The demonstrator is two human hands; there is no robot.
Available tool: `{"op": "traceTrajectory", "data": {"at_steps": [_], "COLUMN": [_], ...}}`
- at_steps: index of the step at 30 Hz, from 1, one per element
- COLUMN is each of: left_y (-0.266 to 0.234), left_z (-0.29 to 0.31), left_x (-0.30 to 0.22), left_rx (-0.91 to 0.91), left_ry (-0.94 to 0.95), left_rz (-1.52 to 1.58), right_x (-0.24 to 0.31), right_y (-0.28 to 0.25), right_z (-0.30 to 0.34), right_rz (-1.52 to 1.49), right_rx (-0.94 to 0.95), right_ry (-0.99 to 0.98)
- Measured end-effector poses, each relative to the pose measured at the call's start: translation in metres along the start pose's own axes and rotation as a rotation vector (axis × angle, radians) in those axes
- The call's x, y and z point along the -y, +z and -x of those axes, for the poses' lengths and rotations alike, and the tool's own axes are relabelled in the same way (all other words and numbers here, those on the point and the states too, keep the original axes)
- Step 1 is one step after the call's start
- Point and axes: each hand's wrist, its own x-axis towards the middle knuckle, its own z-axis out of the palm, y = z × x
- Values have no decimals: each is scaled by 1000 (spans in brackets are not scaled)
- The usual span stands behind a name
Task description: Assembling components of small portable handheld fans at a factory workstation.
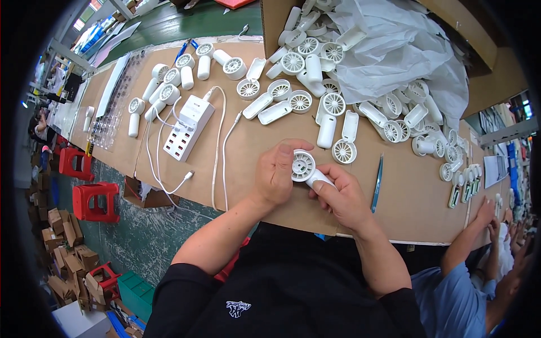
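Between my hands is a white handheld fan (302, 167), tilted with its round head toward my left and its handle toward my right. My left hand (274, 177) is closed around the edge of the head. My right hand (344, 198) grips the handle, thumb on top. Inside the head I see spokes and a small green spot; its blades cannot be made out. Just beyond my hands lie loose white fan shells (344, 141) with round spoked heads. Blue tweezers (377, 183) rest on the brown table covering to the right of my right hand.
A white power strip (189, 128) with white cables lies left, near several assembled fans (169, 93). At the back right, a cardboard box (479, 84) spills fan shells and white wrapping (394, 50). Co-workers' arms (470, 231) reach in at right. Red stools (94, 201) stand on the floor.
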Motion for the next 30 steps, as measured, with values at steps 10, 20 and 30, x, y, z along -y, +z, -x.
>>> {"op": "traceTrajectory", "data": {"at_steps": [10, 20, 30], "left_y": [-1, -2, -1], "left_z": [-2, 1, 1], "left_x": [-1, 7, 1], "left_rx": [4, 47, 76], "left_ry": [-7, -34, 42], "left_rz": [-28, 6, -10], "right_x": [-1, 2, -5], "right_y": [1, -1, 1], "right_z": [-1, 6, 7], "right_rz": [-7, -50, -65], "right_rx": [-12, -25, -92], "right_ry": [-8, 67, -20]}}
